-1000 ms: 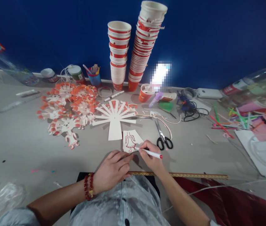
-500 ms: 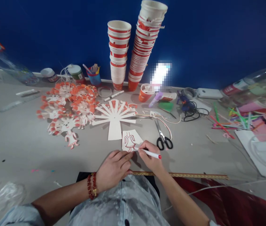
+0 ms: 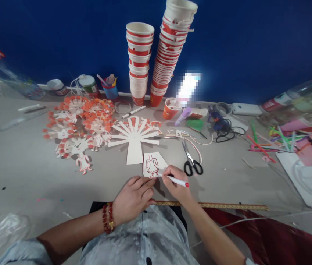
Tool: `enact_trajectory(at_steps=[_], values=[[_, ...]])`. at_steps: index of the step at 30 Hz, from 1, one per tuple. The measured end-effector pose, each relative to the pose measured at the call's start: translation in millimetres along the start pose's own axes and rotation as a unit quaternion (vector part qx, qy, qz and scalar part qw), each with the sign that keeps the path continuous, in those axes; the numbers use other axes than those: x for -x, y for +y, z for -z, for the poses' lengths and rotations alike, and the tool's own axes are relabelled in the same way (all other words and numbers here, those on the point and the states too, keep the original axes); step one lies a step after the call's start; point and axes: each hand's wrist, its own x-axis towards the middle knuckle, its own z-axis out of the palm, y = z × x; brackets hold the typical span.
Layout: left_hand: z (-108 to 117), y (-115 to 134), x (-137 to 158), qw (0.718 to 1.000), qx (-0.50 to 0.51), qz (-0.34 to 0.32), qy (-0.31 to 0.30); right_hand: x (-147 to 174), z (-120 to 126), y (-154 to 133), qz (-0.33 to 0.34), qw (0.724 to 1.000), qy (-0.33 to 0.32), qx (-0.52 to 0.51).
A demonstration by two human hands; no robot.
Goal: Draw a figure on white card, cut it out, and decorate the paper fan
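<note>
Clenching my right grip (image 3: 175,184) around the marker (image 3: 177,180), its tip on the paper cutout (image 3: 153,163) lying on the bench (image 3: 29,173); my left grip (image 3: 133,198) is released, fingertips pinning the cutout.

The right hand (image 3: 175,183) grips a white marker with a red cap (image 3: 176,180), tip on a paper piece bearing a red figure outline (image 3: 153,164). The left hand (image 3: 133,198) presses the near edge of that piece against the grey worktop (image 3: 20,173). Black-handled scissors (image 3: 191,162) lie just right of it; a fan-cut paper shape (image 3: 134,138) lies behind. Two cup stacks (image 3: 156,55) stand at the far edge.
</note>
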Motion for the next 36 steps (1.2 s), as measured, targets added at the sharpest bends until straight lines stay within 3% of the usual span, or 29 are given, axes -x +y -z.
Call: enact_trajectory(at_steps=[36], values=[[0.5,0.4,-0.5,1.0,-0.006,-0.002,-0.003,0.0,1.8,-1.7,0.007,1.0,0.014,-0.007]])
